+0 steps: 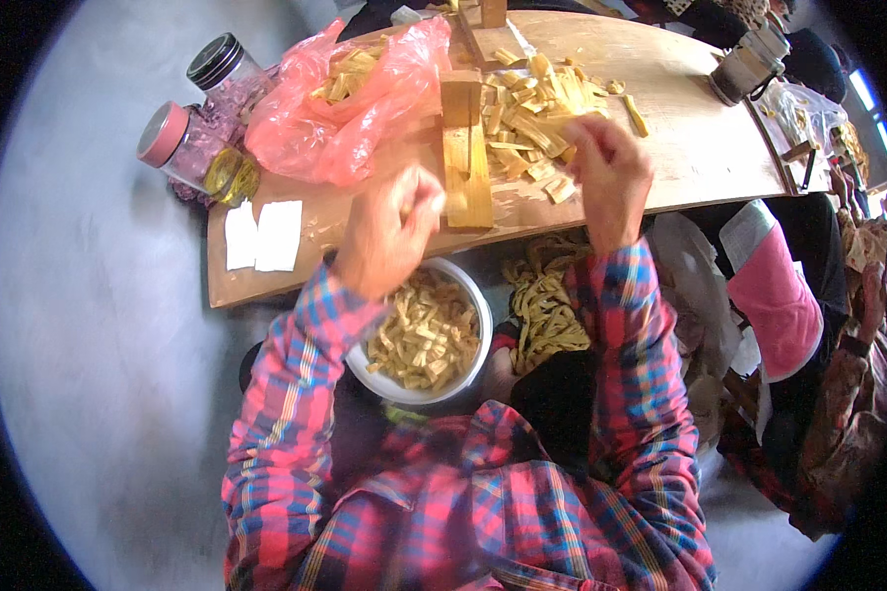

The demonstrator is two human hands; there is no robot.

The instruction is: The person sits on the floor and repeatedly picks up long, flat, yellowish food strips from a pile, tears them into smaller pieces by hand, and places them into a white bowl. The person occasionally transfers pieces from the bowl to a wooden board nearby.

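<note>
My left hand (390, 230) is raised over the front edge of the wooden table (680, 148), its fingers curled and blurred. Whether anything is inside it cannot be made out. To its right stands a wooden block fixture (467, 173) with an upright piece. My right hand (615, 173) is at the right side of a pile of pale yellow dried strips (532, 122), fingers bent together; a strip between them cannot be confirmed. Below the table edge, partly behind my left wrist, a white bowl (486, 332) holds short cut pieces (429, 332).
A pink plastic bag (303, 140) with more strips lies at the left, beside two lidded jars (225, 66) and white papers (277, 236). Long twisted strips (551, 318) hang below the table. Another jar (746, 70) stands far right, near other people (828, 354).
</note>
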